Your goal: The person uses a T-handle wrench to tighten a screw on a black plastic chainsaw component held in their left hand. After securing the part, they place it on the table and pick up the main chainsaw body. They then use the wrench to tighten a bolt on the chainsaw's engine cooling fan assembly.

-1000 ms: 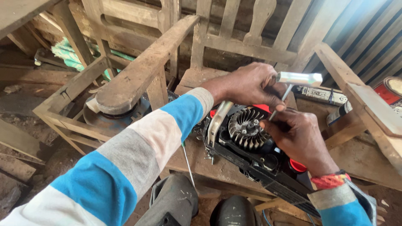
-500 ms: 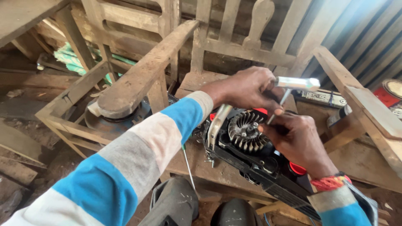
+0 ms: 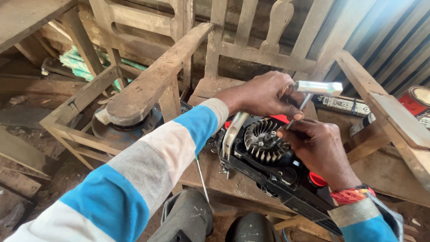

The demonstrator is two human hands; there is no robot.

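The left hand [image 3: 264,95] clenches its grip around the upper part of a T-shaped metal wrench [image 3: 313,92], whose pale crossbar juts out to the right of the knuckles. The thin shaft runs down and to the left from that grip toward the engine below. The right hand [image 3: 320,150] sits just beneath, its fingers [image 3: 293,131] pinched on the lower shaft, seemingly to steady the tip and keep it seated while the upper hand bears on the handle.

Directly under both grips lies an opened black power-tool engine [image 3: 268,157], probably a chainsaw body, resting on the worn wooden tabletop [image 3: 215,172]. Its finned flywheel [image 3: 264,140] is exposed, just left of the right hand's fingertips, and a curved grey handle bar [image 3: 234,132] arches past it below the left wrist. A red cap [image 3: 317,179] shows beside the right wrist.

A slim screwdriver [image 3: 201,177] lies on the tabletop, below and left of the grips. Well left of them, a heavy wooden chair arm [image 3: 152,83] slants across, crowding the left forearm. To the right, a wooden frame rail [image 3: 380,105] hems in the working space, with a red tin [image 3: 414,101] beyond it.
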